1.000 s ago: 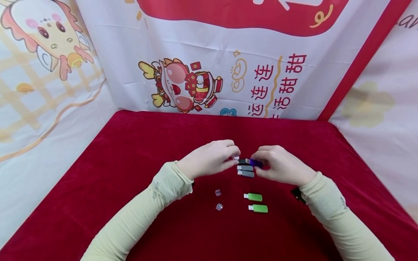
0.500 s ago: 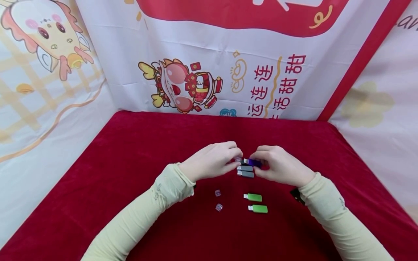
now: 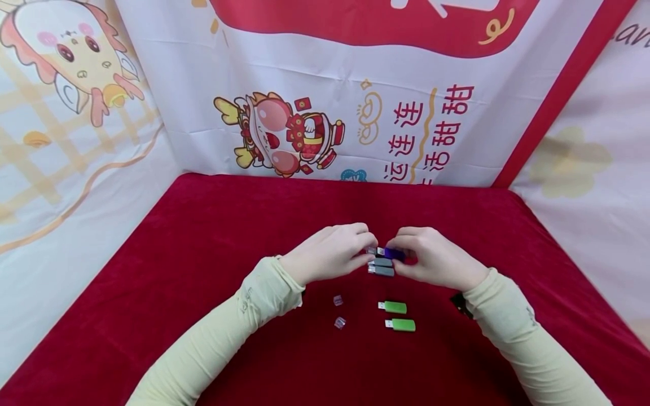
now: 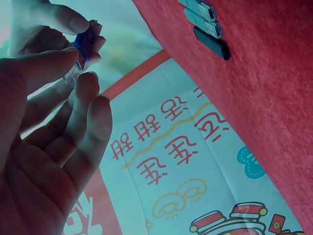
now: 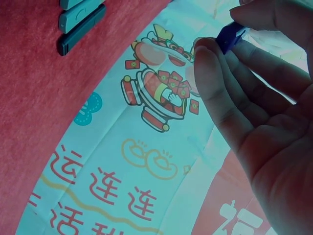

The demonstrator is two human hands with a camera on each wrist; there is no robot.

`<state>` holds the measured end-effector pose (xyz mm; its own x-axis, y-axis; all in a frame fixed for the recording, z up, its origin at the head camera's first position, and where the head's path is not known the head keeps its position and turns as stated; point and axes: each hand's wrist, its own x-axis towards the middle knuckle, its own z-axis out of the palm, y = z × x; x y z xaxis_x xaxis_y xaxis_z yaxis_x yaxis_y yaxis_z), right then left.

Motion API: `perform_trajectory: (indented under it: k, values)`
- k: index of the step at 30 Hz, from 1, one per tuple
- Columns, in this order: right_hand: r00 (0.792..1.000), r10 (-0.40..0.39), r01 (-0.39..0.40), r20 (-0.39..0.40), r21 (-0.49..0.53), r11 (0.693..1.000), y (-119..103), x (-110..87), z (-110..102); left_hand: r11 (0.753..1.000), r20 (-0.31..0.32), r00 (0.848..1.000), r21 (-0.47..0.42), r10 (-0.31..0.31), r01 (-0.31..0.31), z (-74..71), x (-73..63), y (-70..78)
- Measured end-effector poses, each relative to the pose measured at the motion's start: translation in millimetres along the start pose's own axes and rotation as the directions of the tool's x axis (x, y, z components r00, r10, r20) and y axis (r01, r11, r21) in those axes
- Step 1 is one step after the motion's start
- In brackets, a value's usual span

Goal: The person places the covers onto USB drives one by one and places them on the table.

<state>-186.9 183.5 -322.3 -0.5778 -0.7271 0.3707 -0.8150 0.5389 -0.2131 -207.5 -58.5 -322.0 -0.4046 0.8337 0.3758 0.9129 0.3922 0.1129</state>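
Between the thumb and fingers of my right hand [image 3: 437, 256] is a blue-purple USB stick [image 3: 394, 254], its metal plug pointing left. My left hand [image 3: 332, 252] pinches a small clear cap [image 4: 72, 77]. Cap and plug sit end to end; the left wrist view shows them touching or nearly so, and fingertips hide how far the cap covers the plug. Both are held above the cloth. Two grey USB sticks [image 3: 382, 271] lie below the hands in the head view. Beside them is a black stick [image 4: 212, 43], mostly hidden from the head camera.
Nearer the body, two green USB sticks [image 3: 403, 325] lie on the red cloth [image 3: 244, 214] with bare plugs. To their left are two loose clear caps [image 3: 340, 322]. A printed white curtain [image 3: 193, 113] stands behind the table.
My left hand has moved a little right with the cap, and the right hand slightly left with the blue stick. The gap between cap and plug has narrowed.
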Motion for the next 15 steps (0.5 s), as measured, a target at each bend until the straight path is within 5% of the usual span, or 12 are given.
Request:
perform_trajectory:
  k: [15]
  values:
    - [1.0, -0.009, 0.009, 0.001, 0.021, 1.0, -0.7, -0.3, 2.0, 1.0, 0.02, 1.0, 0.012, -0.01, 0.009, 2.9, 0.7, 0.6]
